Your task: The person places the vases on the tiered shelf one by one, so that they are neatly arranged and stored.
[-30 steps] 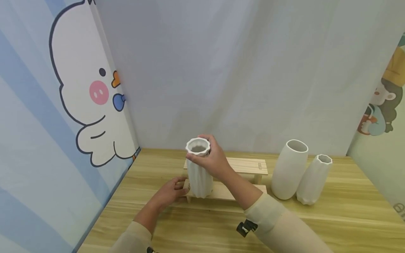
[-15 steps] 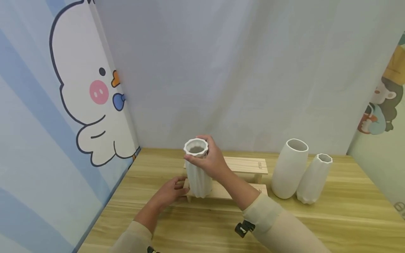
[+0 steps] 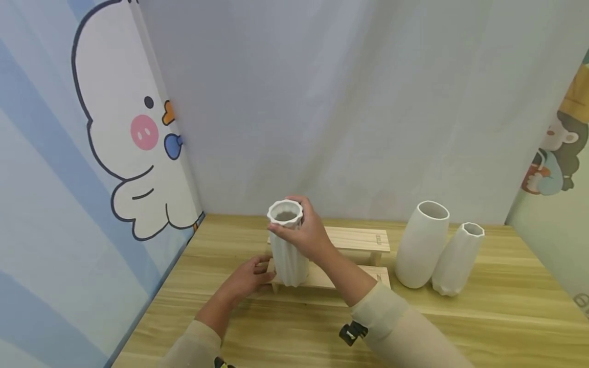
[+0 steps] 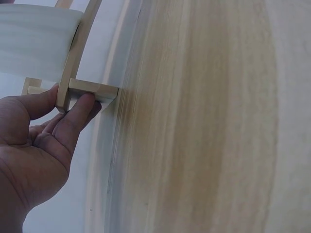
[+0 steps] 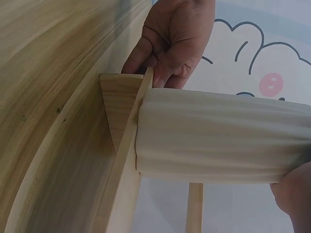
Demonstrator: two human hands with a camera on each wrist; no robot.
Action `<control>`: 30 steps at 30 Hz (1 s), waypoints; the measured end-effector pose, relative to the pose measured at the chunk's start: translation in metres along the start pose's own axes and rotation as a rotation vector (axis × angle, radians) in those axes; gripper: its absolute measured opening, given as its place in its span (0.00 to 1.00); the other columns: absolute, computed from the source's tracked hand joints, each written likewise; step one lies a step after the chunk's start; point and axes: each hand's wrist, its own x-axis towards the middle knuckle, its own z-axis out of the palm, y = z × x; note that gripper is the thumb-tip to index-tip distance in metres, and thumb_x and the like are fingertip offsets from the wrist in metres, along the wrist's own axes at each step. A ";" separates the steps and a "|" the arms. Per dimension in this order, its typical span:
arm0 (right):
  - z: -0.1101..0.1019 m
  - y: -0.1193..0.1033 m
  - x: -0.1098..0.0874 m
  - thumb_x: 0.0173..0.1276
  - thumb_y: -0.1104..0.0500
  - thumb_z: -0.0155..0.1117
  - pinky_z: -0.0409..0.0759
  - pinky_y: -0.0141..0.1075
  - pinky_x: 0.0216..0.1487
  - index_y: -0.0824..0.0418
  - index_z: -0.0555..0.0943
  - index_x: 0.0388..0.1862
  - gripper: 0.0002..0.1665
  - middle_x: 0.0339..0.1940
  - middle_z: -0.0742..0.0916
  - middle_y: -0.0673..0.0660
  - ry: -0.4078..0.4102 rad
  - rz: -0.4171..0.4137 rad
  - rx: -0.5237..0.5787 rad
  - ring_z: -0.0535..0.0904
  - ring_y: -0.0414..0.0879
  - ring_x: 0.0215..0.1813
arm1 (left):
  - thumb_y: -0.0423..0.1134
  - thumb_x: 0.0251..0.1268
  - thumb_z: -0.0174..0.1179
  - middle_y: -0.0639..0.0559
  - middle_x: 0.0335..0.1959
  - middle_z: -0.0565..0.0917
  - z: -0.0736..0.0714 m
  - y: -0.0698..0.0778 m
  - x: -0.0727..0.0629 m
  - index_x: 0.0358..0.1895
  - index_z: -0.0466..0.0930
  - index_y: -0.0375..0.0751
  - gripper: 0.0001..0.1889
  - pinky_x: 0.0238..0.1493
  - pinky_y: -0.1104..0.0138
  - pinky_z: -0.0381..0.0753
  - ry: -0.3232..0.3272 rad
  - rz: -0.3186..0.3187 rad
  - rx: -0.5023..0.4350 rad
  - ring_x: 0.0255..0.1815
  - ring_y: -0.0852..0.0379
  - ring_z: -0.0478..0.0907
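Observation:
A white fluted vase (image 3: 290, 260) with a scalloped rim stands upright on the lower step of a two-tier wooden stand (image 3: 340, 276), at its left end. My right hand (image 3: 309, 232) grips the vase just below the rim, thumb in front and fingers round the back. In the left wrist view my left hand (image 4: 39, 145) pinches the end of the lower step, thumb on top and fingers underneath by the leg. The right wrist view shows the base of the vase (image 5: 209, 136) flat against the board, with my left hand (image 5: 177, 39) at the board's end.
To the right of the stand, a tall smooth white vase (image 3: 421, 250) and a narrower faceted white vase (image 3: 457, 260) stand side by side on the wooden table (image 3: 515, 306). A grey curtain (image 3: 349, 112) hangs behind, and a printed cartoon panel (image 3: 115, 128) rises at the left.
The vase and my right hand have shifted very slightly to the left, then held still. My left hand has stayed at the stand's end.

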 end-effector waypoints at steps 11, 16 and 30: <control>0.002 -0.004 -0.002 0.56 0.42 0.76 0.82 0.45 0.50 0.56 0.63 0.70 0.49 0.53 0.81 0.54 -0.006 0.022 -0.007 0.79 0.48 0.53 | 0.38 0.71 0.59 0.26 0.70 0.65 -0.001 0.002 -0.002 0.73 0.59 0.36 0.32 0.57 0.51 0.82 -0.003 -0.009 0.008 0.64 0.35 0.74; 0.002 -0.005 -0.003 0.56 0.44 0.76 0.82 0.44 0.50 0.53 0.64 0.70 0.47 0.52 0.81 0.54 0.006 0.036 -0.013 0.79 0.48 0.52 | 0.37 0.70 0.60 0.25 0.70 0.65 -0.001 0.002 -0.001 0.73 0.58 0.35 0.32 0.57 0.51 0.82 -0.012 -0.006 0.004 0.64 0.35 0.74; 0.001 -0.005 -0.004 0.57 0.45 0.76 0.82 0.45 0.50 0.53 0.63 0.70 0.47 0.52 0.81 0.55 0.010 0.020 -0.029 0.79 0.49 0.52 | 0.36 0.71 0.59 0.24 0.70 0.64 0.000 0.001 0.000 0.74 0.57 0.33 0.32 0.57 0.51 0.82 -0.024 0.011 0.001 0.65 0.34 0.72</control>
